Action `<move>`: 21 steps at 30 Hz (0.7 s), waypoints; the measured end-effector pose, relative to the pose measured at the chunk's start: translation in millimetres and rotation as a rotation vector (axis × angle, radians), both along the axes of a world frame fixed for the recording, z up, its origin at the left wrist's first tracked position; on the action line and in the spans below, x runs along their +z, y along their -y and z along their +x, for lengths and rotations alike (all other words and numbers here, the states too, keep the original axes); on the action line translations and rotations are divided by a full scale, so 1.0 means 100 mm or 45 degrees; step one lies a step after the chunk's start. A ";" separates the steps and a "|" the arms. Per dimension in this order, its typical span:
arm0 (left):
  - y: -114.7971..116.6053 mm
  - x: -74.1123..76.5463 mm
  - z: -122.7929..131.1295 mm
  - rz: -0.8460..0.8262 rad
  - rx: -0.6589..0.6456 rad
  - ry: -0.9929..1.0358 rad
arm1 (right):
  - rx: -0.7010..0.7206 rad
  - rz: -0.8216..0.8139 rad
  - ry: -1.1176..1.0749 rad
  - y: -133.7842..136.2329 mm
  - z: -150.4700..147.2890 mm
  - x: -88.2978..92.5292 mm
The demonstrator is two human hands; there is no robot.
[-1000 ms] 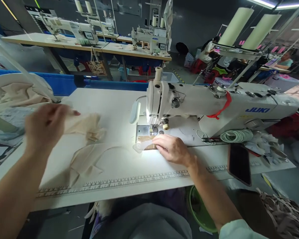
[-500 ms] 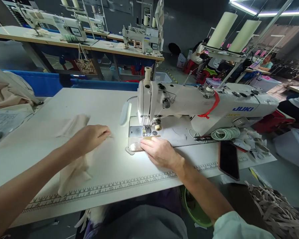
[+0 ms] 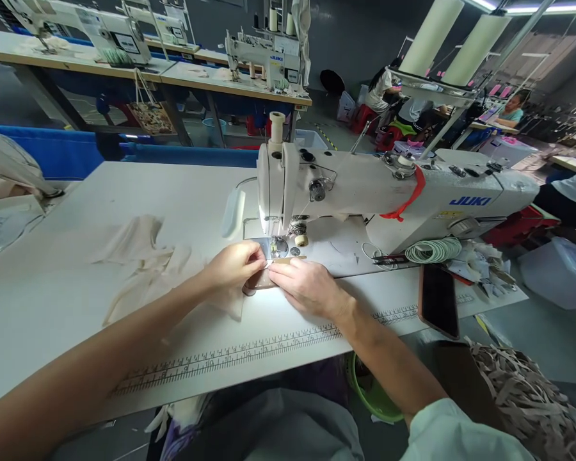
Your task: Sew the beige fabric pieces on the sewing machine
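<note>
A white JUKI sewing machine (image 3: 365, 192) stands on a white table (image 3: 182, 186). Beige cloth (image 3: 144, 259) lies spread to the left of the needle and trails toward it. My left hand (image 3: 233, 264) is closed, pinching an edge of that cloth just in front of the presser foot. My right hand (image 3: 302, 287) rests beside it, fingers pressed down on a small pale cloth piece (image 3: 259, 282) at the needle plate. The two hands' fingertips meet under the machine's lamp.
A dark phone (image 3: 438, 301) lies on the table at right, near a coil of pale cord (image 3: 434, 250) and scraps. A tape scale (image 3: 249, 349) runs along the front edge. More machines (image 3: 264, 57) and seated people (image 3: 384, 89) fill the background. A green bin (image 3: 372, 400) sits below.
My left hand has swept from the far left across the table to the needle, dragging the beige cloth along. My right hand has stayed at the needle plate.
</note>
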State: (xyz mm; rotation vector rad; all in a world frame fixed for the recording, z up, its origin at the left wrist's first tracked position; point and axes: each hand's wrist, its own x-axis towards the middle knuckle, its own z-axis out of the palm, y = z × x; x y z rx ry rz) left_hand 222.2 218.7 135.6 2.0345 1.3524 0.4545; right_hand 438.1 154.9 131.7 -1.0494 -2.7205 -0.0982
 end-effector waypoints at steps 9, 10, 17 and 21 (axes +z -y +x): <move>-0.01 0.01 -0.02 0.013 -0.040 -0.043 | -0.021 -0.059 -0.069 -0.05 0.06 -0.01; -0.01 0.02 -0.02 0.016 -0.052 -0.043 | -0.053 -0.074 -0.060 -0.05 0.06 0.01; -0.02 0.02 -0.03 0.025 -0.081 0.020 | -0.171 -0.120 0.046 -0.04 0.01 0.08; -0.02 0.02 -0.02 0.022 -0.054 0.003 | -0.185 -0.127 0.081 -0.05 -0.03 0.07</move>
